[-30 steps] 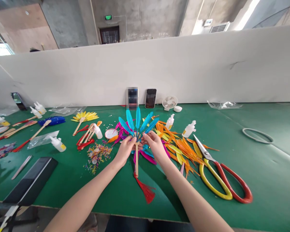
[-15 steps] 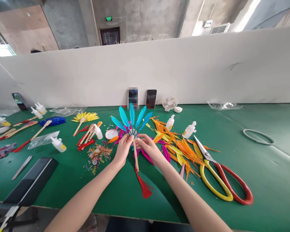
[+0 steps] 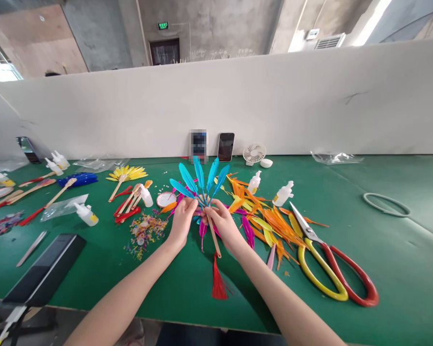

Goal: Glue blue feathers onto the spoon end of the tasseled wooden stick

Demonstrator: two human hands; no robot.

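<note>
Both hands meet around a feather fan whose blue feathers [image 3: 199,178] spread upward above a wooden handle [image 3: 214,236]. A red tassel [image 3: 219,282] hangs from the handle's lower end. My left hand [image 3: 183,221] is closed at the left side of the feather bases, fingertips pinching there. My right hand [image 3: 222,222] is closed on the top of the handle, where the quills come together. The fingers hide the joint between quills and wood. Magenta feathers [image 3: 248,231] lie on the table behind and beside the hands.
Large scissors [image 3: 323,254] and orange feathers [image 3: 279,222] lie right on the green table [image 3: 393,269]. Glue bottles [image 3: 283,193], a small fan [image 3: 254,153] and phones [image 3: 225,147] stand behind. Left are confetti bits [image 3: 146,233], a yellow feather fan [image 3: 128,174] and a black box [image 3: 45,269].
The fan has tilted, its handle's lower end and tassel swinging to the right. Its feathers have shifted slightly right, and both hands have moved slightly with it.
</note>
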